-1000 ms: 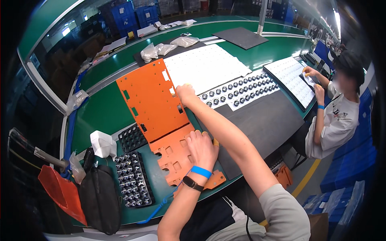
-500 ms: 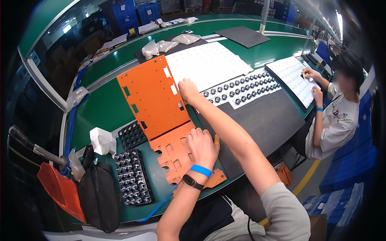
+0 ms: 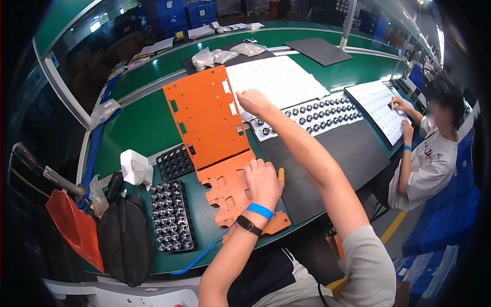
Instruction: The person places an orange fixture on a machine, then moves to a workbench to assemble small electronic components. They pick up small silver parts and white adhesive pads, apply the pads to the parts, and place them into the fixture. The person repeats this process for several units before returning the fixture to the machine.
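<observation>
Where left hand (image 3: 263, 181) covers orange plate (image 3: 225, 187), cutouts hidden

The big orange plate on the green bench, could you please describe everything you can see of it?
The big orange plate is a flat, rigid-looking sheet, matt orange, with small rectangular cutouts and tiny holes along its edges. It lies flat on the green bench, tilted a little off square, its near edge overlapping a smaller orange plate with square openings. Its left near corner covers part of a black tray. The right hand rests at its right edge; the left hand presses the smaller plate.
</observation>
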